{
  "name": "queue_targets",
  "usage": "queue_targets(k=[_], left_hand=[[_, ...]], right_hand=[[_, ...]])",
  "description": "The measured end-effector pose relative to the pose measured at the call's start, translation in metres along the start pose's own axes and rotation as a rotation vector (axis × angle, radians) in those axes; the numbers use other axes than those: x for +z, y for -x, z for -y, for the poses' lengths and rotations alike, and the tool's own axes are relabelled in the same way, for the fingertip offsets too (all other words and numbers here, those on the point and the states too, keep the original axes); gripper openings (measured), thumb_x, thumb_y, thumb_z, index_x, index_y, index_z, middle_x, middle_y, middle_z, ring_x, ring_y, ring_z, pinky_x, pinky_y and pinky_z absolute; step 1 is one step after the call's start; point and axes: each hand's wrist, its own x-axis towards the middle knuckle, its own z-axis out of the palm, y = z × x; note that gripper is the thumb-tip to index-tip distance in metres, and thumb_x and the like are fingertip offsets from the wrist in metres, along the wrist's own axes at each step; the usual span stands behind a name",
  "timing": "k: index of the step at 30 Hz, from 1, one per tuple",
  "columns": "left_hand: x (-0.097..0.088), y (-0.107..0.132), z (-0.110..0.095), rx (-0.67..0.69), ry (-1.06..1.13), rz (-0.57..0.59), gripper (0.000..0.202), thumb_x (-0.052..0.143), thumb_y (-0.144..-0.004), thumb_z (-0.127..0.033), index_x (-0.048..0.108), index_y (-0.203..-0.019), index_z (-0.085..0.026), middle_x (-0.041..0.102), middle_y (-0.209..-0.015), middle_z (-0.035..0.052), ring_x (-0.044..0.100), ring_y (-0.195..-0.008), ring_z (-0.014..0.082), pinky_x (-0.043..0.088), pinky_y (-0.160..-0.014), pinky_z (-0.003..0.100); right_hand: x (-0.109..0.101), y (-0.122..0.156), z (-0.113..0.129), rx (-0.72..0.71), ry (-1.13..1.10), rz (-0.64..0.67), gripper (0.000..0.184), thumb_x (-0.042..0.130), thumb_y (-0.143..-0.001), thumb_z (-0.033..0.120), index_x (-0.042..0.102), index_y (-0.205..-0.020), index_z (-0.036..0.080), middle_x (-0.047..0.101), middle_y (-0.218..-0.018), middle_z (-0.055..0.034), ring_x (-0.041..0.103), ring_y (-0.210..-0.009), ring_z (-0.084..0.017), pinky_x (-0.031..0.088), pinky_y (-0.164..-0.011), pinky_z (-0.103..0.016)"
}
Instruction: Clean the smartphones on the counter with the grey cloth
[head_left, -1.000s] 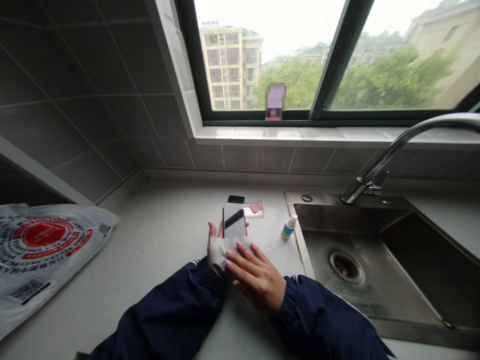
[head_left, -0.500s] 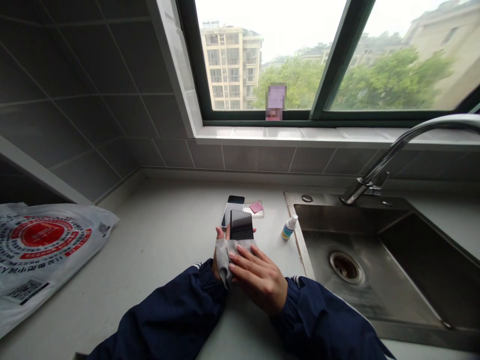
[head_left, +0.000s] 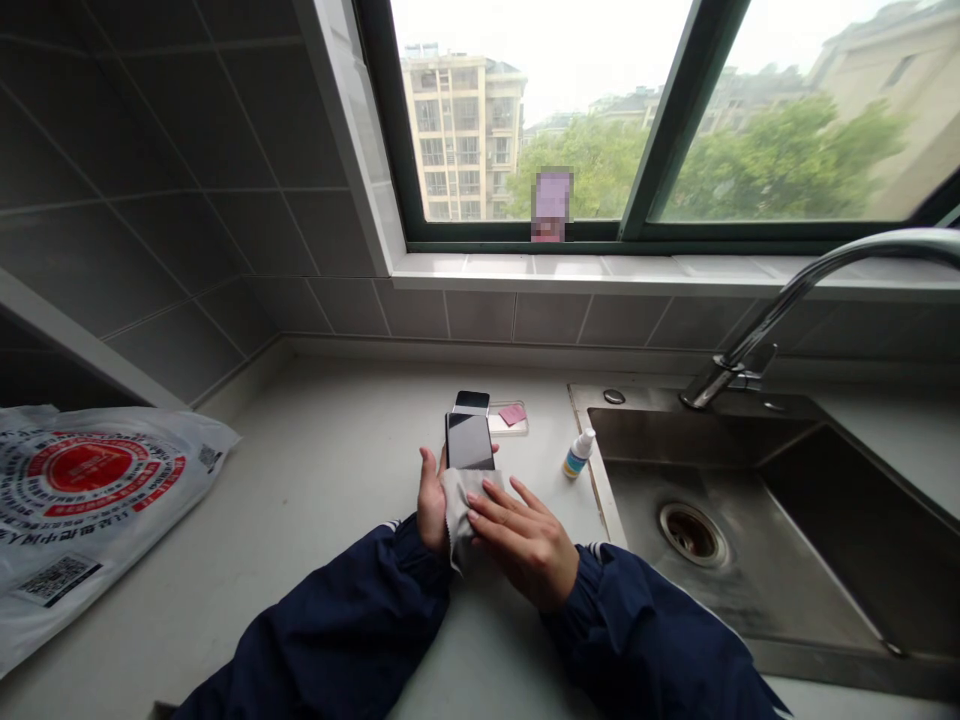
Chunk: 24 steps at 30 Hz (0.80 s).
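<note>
Two hands on one phone [head_left: 469, 440], held just above the desk [head_left: 315, 480] in front of the person. L hand [head_left: 431, 500] is clamped on its lower half from beneath, thumb on one edge, fingertips on the other. R hand [head_left: 529, 540] lies flat, fingers stretched out and close together, pressing a grey cloth [head_left: 459, 498] onto the bottom of the screen. It's not gripping anything, as far as I can see. The top half of the screen is bare, dark and glossy.

At 12 o'clock from it, a 2nd phone [head_left: 472, 400] lies flat on the desk, w/ a clear tray [head_left: 517, 428] holding sth pink just beside it at 1. A small dropper bottle [head_left: 578, 453] stands at 2 o'clock, near the sink [head_left: 825, 500] rim. The sink fills the 3 o'clock side, and a printed bag [head_left: 82, 490] lies well apart at 9.

Risks, as I judge them:
- The L grip is only on the edges. A hard push from the R hand could squeeze the phone out, and it would land on the 2nd phone or the desk.
- A wide sweep towards 2 o'clock could knock the bottle over, and it might roll into the sink.
- Any grit in the cloth could scratch the glass.
</note>
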Motion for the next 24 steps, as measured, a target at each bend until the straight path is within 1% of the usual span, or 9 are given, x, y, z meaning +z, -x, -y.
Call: queue_targets(k=[2,5,8,11,13,17,21,24], left_hand=[[-0.002,0.000,0.005,-0.002,-0.045,-0.039,0.083,0.039,-0.083,-0.074,0.047,-0.137,-0.010,0.066,-0.113,0.0215,0.069,-0.088,0.0309,0.052,-0.082,0.044],[0.001,0.001,0.008,0.016,-0.071,-0.041,0.080,0.042,-0.083,-0.073,0.050,-0.135,-0.013,0.064,-0.119,0.0209,0.068,-0.091,0.0314,0.052,-0.084,0.045],[0.005,0.002,0.002,0.053,-0.070,-0.038,0.077,0.040,-0.085,-0.071,0.050,-0.136,-0.014,0.064,-0.120,0.0198,0.068,-0.090,0.0305,0.053,-0.083,0.045],[0.008,0.001,-0.004,0.106,-0.052,-0.032,0.078,0.033,-0.088,-0.070,0.051,-0.136,-0.011,0.066,-0.116,0.0201,0.068,-0.090,0.0301,0.053,-0.081,0.044],[0.007,0.000,-0.005,0.117,-0.020,-0.024,0.080,0.029,-0.089,-0.070,0.050,-0.136,-0.009,0.067,-0.113,0.0208,0.068,-0.091,0.0310,0.053,-0.080,0.044],[0.003,-0.001,0.003,0.074,-0.002,-0.037,0.081,0.031,-0.088,-0.071,0.050,-0.137,-0.009,0.069,-0.106,0.0192,0.068,-0.090,0.0304,0.053,-0.080,0.042],[0.001,0.002,0.011,0.028,-0.041,-0.056,0.085,0.039,-0.083,-0.074,0.050,-0.136,-0.008,0.070,-0.100,0.0173,0.068,-0.083,0.0272,0.052,-0.082,0.040],[0.002,0.004,0.011,-0.010,-0.044,-0.063,0.088,0.040,-0.082,-0.076,0.048,-0.138,-0.008,0.070,-0.100,0.0177,0.068,-0.086,0.0276,0.051,-0.086,0.040]], right_hand=[[0.001,-0.001,0.004,-0.019,-0.014,0.010,0.027,0.057,-0.094,0.021,0.062,-0.121,0.020,0.063,-0.129,-0.0065,0.048,-0.132,-0.021,0.036,-0.114,-0.046],[0.000,-0.001,0.006,-0.035,-0.020,0.011,0.029,0.060,-0.093,0.022,0.063,-0.122,0.019,0.064,-0.128,-0.0067,0.047,-0.132,-0.022,0.035,-0.114,-0.047],[-0.003,0.001,0.001,-0.025,-0.006,0.008,0.030,0.060,-0.093,0.022,0.061,-0.123,0.021,0.063,-0.129,-0.0061,0.048,-0.132,-0.021,0.034,-0.115,-0.047],[-0.003,0.002,-0.006,0.000,0.014,0.006,0.030,0.056,-0.095,0.019,0.060,-0.124,0.021,0.063,-0.129,-0.0060,0.049,-0.131,-0.020,0.034,-0.115,-0.046],[-0.002,0.003,-0.009,0.011,0.020,-0.006,0.029,0.055,-0.095,0.018,0.061,-0.123,0.020,0.063,-0.129,-0.0068,0.050,-0.131,-0.021,0.036,-0.114,-0.047],[0.001,0.004,-0.005,0.000,-0.005,0.003,0.030,0.051,-0.096,0.017,0.060,-0.124,0.019,0.062,-0.131,-0.0087,0.044,-0.135,-0.023,0.040,-0.112,-0.046],[0.003,0.004,0.004,-0.049,-0.036,0.030,0.031,0.049,-0.097,0.015,0.059,-0.126,0.016,0.059,-0.134,-0.0100,0.041,-0.137,-0.023,0.038,-0.113,-0.047],[0.003,0.004,0.007,-0.044,-0.026,0.027,0.032,0.052,-0.096,0.015,0.058,-0.127,0.015,0.058,-0.135,-0.0103,0.041,-0.137,-0.024,0.036,-0.114,-0.048]])
